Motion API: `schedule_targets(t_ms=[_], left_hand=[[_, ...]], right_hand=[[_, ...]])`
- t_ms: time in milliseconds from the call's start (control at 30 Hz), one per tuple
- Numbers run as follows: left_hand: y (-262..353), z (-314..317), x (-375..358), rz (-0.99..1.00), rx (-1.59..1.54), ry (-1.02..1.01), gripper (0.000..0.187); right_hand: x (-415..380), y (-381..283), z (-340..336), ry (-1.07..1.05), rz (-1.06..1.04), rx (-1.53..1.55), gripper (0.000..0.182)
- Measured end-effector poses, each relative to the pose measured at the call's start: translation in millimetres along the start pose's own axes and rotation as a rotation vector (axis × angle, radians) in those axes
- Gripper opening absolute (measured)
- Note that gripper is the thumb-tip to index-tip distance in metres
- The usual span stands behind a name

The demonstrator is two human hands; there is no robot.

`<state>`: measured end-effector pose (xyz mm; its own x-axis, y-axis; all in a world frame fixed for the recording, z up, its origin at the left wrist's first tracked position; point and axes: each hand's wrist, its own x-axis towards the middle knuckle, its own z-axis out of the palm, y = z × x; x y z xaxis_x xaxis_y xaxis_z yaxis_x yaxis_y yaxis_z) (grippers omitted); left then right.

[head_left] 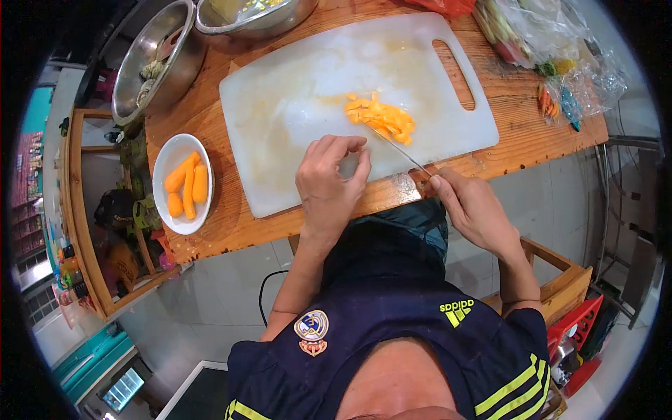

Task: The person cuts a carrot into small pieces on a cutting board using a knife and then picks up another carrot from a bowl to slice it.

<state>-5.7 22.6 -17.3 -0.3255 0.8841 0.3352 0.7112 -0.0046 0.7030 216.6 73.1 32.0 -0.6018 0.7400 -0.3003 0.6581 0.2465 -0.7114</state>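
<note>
My right hand grips a knife by its handle, at the near edge of the white cutting board. The blade slants up and left, and its tip meets a heap of chopped carrot in orange bits. Left of the knife, my left hand hovers at the board's near edge. Its fingers are curled, the thumb and forefinger bent into a ring with a small gap and nothing visible between them. A white bowl with several peeled carrots stands left of the board.
Two steel bowls, one at the far left and one at the back, hold food pieces. Plastic bags of vegetables lie at the back right of the wooden table. A wooden stool stands below at right.
</note>
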Motion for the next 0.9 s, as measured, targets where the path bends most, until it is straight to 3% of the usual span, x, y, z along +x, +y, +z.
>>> schedule_targets(t_ms=[233,433,633,900], left_hand=[[5.7,-7.9,5.0,-0.131,-0.094,-0.088,0.013],[-0.6,-1.1,7.6,-0.067,-0.094,-0.006,0.012],[0.5,6.2,8.2,-0.138,-0.186,0.009,0.011],[-10.4,10.9,3.5,-0.024,-0.161,0.054,0.010]], right_hand=[[0.8,-0.5,9.3,0.050,-0.032,0.042,0.035],[1.9,-3.9,12.3,0.045,-0.003,0.031,0.040],[2.3,-0.4,14.1,0.033,0.022,0.114,0.044],[8.8,-1.7,14.2,0.026,0.063,0.042,0.046]])
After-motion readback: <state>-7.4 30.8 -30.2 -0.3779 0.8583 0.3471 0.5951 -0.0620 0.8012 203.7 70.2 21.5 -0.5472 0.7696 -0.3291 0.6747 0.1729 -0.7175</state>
